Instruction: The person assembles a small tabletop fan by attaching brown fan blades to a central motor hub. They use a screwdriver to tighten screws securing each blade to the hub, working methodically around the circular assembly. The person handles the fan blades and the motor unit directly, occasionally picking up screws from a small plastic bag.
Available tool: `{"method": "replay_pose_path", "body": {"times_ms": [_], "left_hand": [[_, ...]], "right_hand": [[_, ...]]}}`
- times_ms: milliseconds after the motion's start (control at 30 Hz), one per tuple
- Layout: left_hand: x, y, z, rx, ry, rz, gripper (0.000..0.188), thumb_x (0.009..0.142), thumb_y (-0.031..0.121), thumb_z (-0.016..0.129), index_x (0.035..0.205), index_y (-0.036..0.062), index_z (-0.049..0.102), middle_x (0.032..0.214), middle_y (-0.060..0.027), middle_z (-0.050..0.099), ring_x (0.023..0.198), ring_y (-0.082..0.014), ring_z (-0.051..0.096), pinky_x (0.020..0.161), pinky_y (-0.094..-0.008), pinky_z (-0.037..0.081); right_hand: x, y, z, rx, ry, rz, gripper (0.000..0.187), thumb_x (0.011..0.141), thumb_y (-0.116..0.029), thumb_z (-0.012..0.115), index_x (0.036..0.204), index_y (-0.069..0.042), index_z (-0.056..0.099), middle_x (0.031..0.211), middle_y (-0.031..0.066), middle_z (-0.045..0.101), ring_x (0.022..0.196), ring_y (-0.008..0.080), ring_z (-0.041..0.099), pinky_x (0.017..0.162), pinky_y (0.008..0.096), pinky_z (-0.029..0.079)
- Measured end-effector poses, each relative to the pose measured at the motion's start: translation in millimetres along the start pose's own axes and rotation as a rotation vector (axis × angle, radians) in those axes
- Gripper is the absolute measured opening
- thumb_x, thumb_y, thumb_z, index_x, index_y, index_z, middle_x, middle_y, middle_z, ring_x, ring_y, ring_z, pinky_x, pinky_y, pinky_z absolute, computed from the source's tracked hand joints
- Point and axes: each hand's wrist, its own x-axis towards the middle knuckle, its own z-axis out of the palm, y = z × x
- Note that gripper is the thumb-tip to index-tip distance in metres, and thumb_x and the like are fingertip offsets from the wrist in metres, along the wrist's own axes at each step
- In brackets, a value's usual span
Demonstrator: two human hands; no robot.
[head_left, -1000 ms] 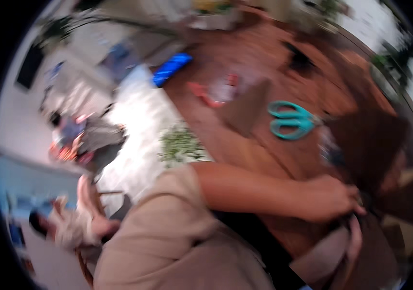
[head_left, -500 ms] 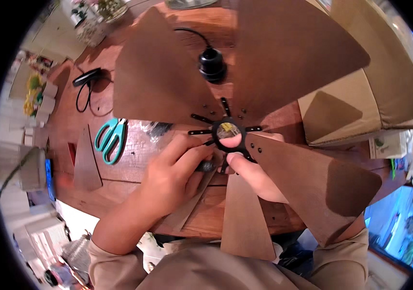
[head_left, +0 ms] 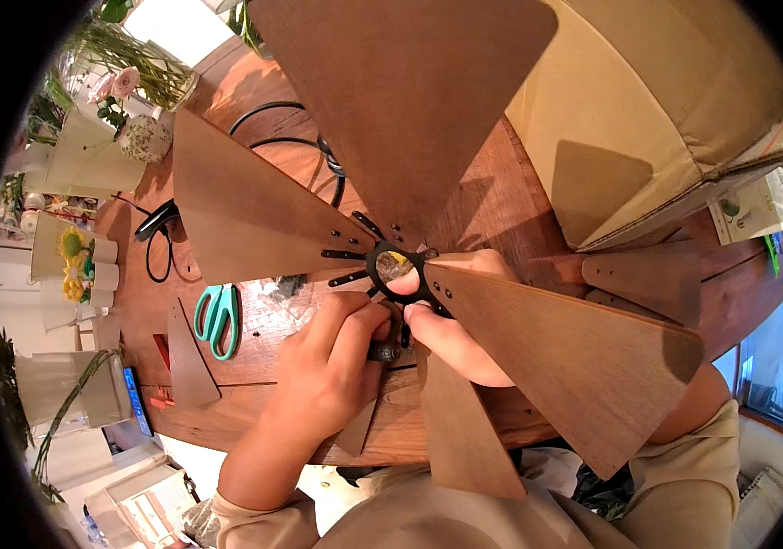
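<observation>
over a brown wooden table (head_left: 254, 403), from where i stood, the person's right hand (head_left: 461, 344) clamped a black hub (head_left: 418, 266), left hand (head_left: 329, 368) curled tight on a small dark knob (head_left: 384, 350) just below, wide brown blades (head_left: 565, 357) fanning around the hub.

left hand (head_left: 327, 366) curls around dark object (head_left: 382, 350) beside black hub (head_left: 376, 267) | right hand (head_left: 464, 343) grips hub's other side | brown blades (head_left: 410, 101) fan outward from it | table (head_left: 254, 398): teal scissors (head_left: 218, 322) toward left edge, blue device (head_left: 137, 401) at that edge, cardboard box (head_left: 634, 101) toward right edge
</observation>
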Motion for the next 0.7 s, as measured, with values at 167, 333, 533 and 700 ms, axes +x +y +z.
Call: {"method": "replay_pose_path", "body": {"times_ms": [167, 333, 533, 700], "left_hand": [[-3.3, -5.0, 1.5, -0.023, 0.021, 0.001, 0.039, 0.065, -0.005, 0.07, 0.103, 0.0016, 0.062, 0.1, -0.0116, 0.061, 0.078, -0.0287, 0.066, 0.061, -0.0363, 0.055], [-4.1, -3.9, -2.5, -0.012, -0.039, 0.034, 0.04, 0.065, -0.002, 0.071, 0.104, 0.0014, 0.064, 0.101, -0.012, 0.062, 0.08, -0.0287, 0.067, 0.062, -0.0361, 0.056], [-1.2, -0.6, -4.3, -0.057, -0.034, 0.027, 0.04, 0.065, 0.0, 0.073, 0.104, 0.0019, 0.067, 0.103, -0.0121, 0.063, 0.081, -0.0285, 0.067, 0.063, -0.0352, 0.056], [-0.4, -1.1, -1.5, -0.058, -0.019, 0.052, 0.043, 0.063, -0.001, 0.073, 0.106, 0.0018, 0.067, 0.103, -0.0126, 0.063, 0.08, -0.0283, 0.067, 0.063, -0.0352, 0.056]], "right_hand": [[2.4, 2.8, -3.2, 0.074, -0.085, 0.065, 0.004, 0.083, -0.002, 0.061, 0.085, -0.004, 0.059, 0.064, 0.0062, 0.056, 0.062, 0.0054, 0.048, 0.054, 0.0307, 0.044], [2.2, 0.0, -2.4, 0.126, -0.124, 0.182, 0.004, 0.083, -0.003, 0.061, 0.085, -0.005, 0.058, 0.065, 0.0063, 0.056, 0.065, 0.004, 0.049, 0.054, 0.0304, 0.044], [4.3, 2.2, -3.5, 0.123, -0.152, 0.168, 0.003, 0.082, -0.003, 0.062, 0.084, -0.003, 0.058, 0.064, 0.0062, 0.059, 0.063, 0.0048, 0.052, 0.054, 0.0303, 0.045], [0.6, -5.4, -1.2, 0.119, -0.05, 0.147, 0.003, 0.082, -0.003, 0.061, 0.083, -0.002, 0.059, 0.064, 0.0091, 0.061, 0.061, 0.0084, 0.056, 0.054, 0.0317, 0.046]]}}
